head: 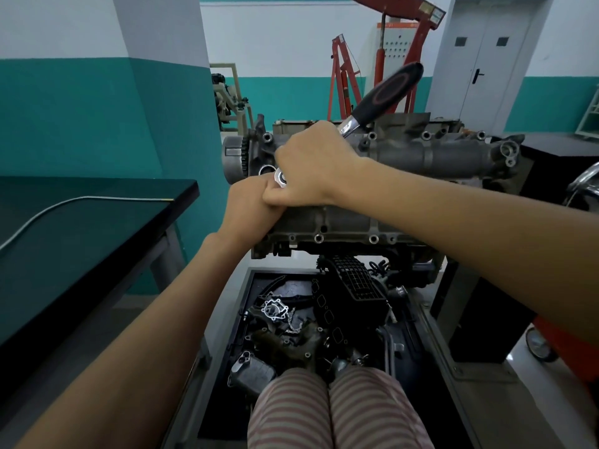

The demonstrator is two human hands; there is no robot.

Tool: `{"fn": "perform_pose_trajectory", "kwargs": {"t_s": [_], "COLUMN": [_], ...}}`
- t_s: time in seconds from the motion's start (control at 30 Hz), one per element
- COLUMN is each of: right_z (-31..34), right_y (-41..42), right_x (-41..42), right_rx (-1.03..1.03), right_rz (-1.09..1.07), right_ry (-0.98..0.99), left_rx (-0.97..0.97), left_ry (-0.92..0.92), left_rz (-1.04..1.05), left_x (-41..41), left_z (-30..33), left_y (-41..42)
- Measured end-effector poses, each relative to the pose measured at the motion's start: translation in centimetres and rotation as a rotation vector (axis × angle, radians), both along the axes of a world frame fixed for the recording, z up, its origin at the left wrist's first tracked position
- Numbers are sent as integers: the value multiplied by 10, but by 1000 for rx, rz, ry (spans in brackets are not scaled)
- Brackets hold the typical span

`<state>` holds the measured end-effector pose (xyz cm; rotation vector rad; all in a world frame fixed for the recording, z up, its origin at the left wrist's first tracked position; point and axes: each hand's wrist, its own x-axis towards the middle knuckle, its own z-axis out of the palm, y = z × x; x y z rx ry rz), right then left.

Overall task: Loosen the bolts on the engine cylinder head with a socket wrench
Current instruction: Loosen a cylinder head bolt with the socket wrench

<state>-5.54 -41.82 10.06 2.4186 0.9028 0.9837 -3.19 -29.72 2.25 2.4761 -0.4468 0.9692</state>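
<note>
The fingers of the right hand point(311, 163) are curled over the steel shank of the socket wrench point(382, 98), just above its ratchet head, while the left hand point(249, 205) closes beneath, seemingly steadying the socket. Directly under both lies the engine cylinder head point(421, 153); the black grip juts up beyond the knuckles, unheld. This looks like seating the tool on a bolt, hidden from view. Next, a hand likely shifts to the grip for leverage.

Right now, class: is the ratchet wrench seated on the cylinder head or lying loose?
Seated, apparently: the ratchet wrench has its head at the cylinder head, under the right hand; the left hand steadies it. The socket itself is hidden.
</note>
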Motion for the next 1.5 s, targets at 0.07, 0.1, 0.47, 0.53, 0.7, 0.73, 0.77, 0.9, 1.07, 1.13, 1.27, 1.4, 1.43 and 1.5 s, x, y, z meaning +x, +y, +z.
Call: {"fn": "perform_pose_trajectory", "kwargs": {"t_s": [0.07,0.1,0.47,0.53,0.7,0.73,0.77,0.9,1.07,1.13,1.27,1.4,1.43,1.5], "right_z": [-6,-10,-46,-47,-18,-9,-1,8,-12,-21,-28,-37,-36,-30], "right_y": [-3,-3,38,36,-6,-8,-8,3,3,8,19,33,29,13], "right_x": [2,2,-25,-23,-8,-4,0,3,3,-2,-14,-16,-16,-15], "right_rx": [106,173,1792,1729,748,542,356,-62,260,518,1517,1946,1799,1259], "right_rz": [-2,-18,75,67,-48,-88,-96,31,-43,-140,-44,99,83,28], "right_ry": [3,2,1295,1180,564,409,261,54,23,132,1227,1453,1329,965], "left_rx": [2,-4,105,113,64,72,66,-30,55,102,158,237,225,124], "left_ry": [2,-7,-33,-65,-119,-137,-146,-22,-64,-61,-16,16,2,-57], "left_rz": [-2,-7,45,40,-10,-15,-25,-40,1,31,50,120,117,51], "left_x": [-4,-4,-3,-5,-1,0,-1,-1,-1,-2,-5,-5,-3,-2], "left_z": [2,2,2,3,2,2,1,2,1,2,6,7,6,4], "left_y": [-1,-2,0,-1,-2,-1,0,1,2,2,0,-2,-1,0]}}
